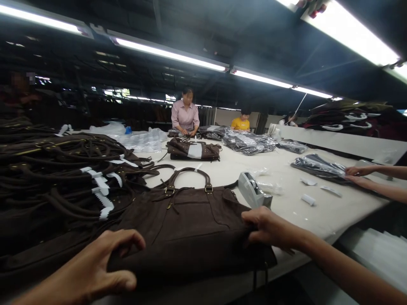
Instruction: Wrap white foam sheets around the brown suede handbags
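Note:
A dark brown handbag (193, 224) lies on the pale table (235, 167) in front of me, its two looped handles pointing away. My right hand (270, 228) grips the bag's right edge between thumb and fingers. At the bag's lower left, my left hand (101, 267) is held with thumb and fingers spread apart and nothing between them. A grey tape dispenser (254, 192) stands just beyond the bag's right side. To the left, a large pile of similar brown bags (63, 178) has white paper wraps on the handles.
Farther back lie a folded brown bag (193, 150), clear plastic (143, 140) and plastic-wrapped bags (249, 142). A co-worker's hands (359, 176) touch a wrapped bag (318, 165) at right. Two people (185, 114) (241, 123) are across the table. Stacked bags (352, 118) rise behind a white partition.

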Available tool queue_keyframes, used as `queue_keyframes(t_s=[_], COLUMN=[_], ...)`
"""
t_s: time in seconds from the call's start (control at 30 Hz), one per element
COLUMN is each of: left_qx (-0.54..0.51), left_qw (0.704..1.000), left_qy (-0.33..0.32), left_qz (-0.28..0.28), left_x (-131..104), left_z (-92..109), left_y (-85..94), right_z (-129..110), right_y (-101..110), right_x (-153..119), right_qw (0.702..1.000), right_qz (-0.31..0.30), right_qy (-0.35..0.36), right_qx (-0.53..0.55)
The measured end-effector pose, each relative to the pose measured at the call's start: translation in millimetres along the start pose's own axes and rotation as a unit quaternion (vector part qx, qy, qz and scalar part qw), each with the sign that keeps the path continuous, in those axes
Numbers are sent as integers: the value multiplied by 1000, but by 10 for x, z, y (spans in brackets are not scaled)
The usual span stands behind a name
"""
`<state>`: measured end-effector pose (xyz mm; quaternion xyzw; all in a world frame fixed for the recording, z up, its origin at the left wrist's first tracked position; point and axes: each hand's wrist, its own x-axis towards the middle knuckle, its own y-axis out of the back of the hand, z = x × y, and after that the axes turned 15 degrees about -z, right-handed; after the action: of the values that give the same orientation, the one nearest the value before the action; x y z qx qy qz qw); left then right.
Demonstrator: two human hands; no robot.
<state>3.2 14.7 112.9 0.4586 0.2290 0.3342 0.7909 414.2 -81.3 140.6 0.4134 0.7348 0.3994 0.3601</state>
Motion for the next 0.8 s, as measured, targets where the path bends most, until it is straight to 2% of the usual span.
queue_keyframes(t_s=[0.03, 0.1, 0.2, 0.27, 0.37, 0.53, 0.63, 0.7, 0.73, 0.8], left_qx=[-17, -58, -90, -98, -114, -158, -185, -156, -118, -4], left_qw=[1000, 995, 987, 984, 983, 980, 976, 983, 990, 999], left_qy=[15, 50, 74, 90, 104, 44, 31, 43, 47, 23], left_qz=[-7, -58, -112, -116, -99, -115, -106, -83, -56, 36], left_x=[21, 132, 402, 577, 729, 697, 655, 650, 653, 664], left_z=[35, 106, 143, 113, 47, 38, 66, 56, 32, -70], left_y=[-38, -108, -201, -257, -307, -267, -235, -245, -266, -344], right_z=[47, 139, 225, 216, 91, -218, -310, -298, -267, -159], right_y=[12, 24, 51, 83, 88, -153, -281, -309, -316, -345], right_x=[60, 208, 396, 453, 448, 432, 512, 612, 673, 804], right_qw=[1000, 1000, 1000, 999, 997, 995, 989, 982, 979, 973], right_qz=[-1, 6, -2, -27, -53, -21, -14, -9, -5, 12], right_qy=[3, 2, 6, -21, -60, -36, -65, -70, -61, -33], right_qx=[16, 10, -25, -23, -10, -87, -136, -174, -194, -226])
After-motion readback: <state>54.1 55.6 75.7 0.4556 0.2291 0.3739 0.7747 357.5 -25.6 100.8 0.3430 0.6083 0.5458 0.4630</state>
